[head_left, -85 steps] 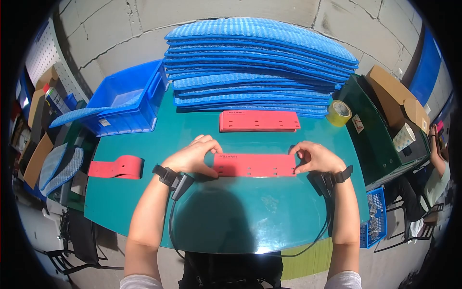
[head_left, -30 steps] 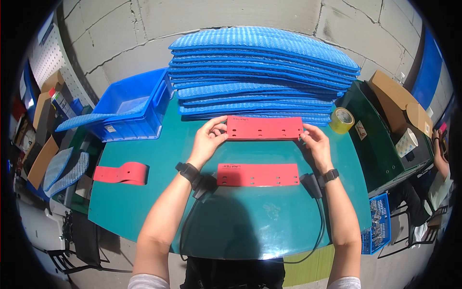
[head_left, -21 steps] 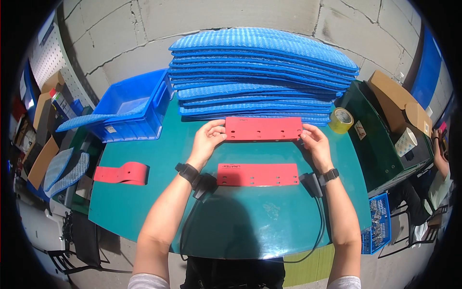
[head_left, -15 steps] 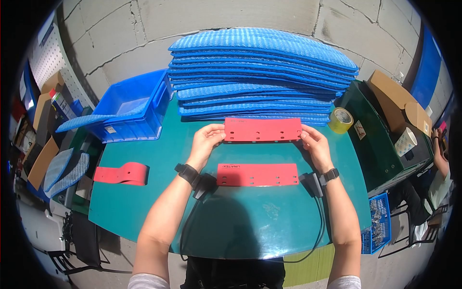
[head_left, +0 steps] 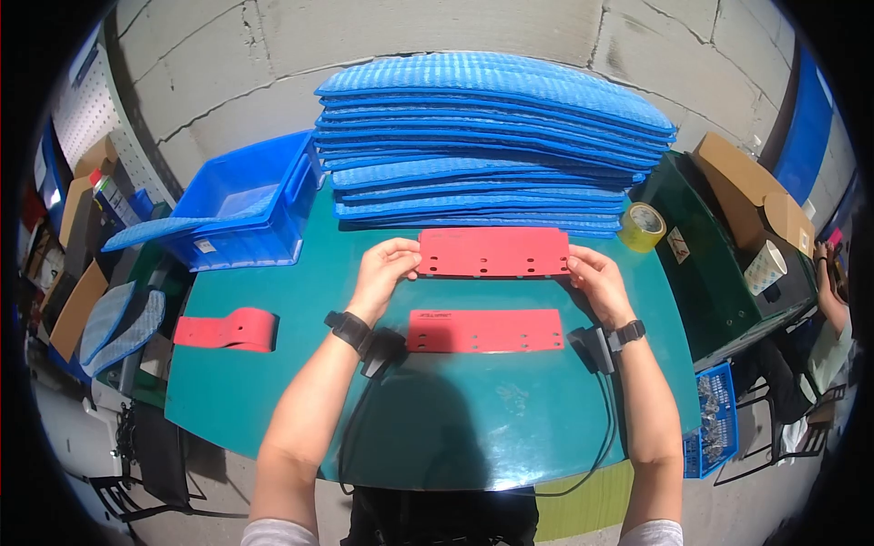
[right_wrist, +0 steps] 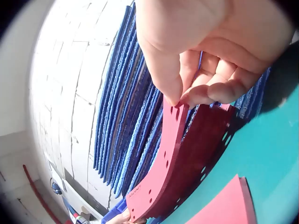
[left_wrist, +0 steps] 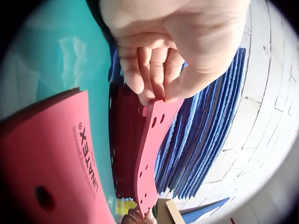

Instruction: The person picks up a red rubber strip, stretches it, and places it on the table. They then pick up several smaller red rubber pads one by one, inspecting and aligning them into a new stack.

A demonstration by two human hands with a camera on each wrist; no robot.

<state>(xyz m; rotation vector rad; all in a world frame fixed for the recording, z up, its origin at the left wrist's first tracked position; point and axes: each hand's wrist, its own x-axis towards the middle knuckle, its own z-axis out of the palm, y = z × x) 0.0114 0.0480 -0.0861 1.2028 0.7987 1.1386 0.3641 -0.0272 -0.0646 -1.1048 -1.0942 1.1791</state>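
Observation:
A thin red rubber strip [head_left: 492, 252] with punched slots is held up by its two short ends. My left hand [head_left: 384, 280] pinches its left end between thumb and fingers, close-up in the left wrist view. At the opposite end, my right hand [head_left: 598, 284] pinches it the same way. In the right wrist view the held strip [right_wrist: 156, 175] bows in a curve. Shaded red strips [left_wrist: 125, 144] lie beneath it on the table. Nearer the body, another red strip [head_left: 484, 330] with LINATEX print lies flat, between the two wrist cameras.
A folded or rolled red strip [head_left: 228, 329] lies at the table's left. Behind the hands stands a tall stack of blue pads [head_left: 496, 136]. A blue bin [head_left: 246, 223] is at back left, a tape roll [head_left: 643, 227] at back right, beside a green crate [head_left: 719, 264].
The hands have left the front strip, which stays on the table, and reached back to lift another from the stack. That strip has since come slightly toward the body.

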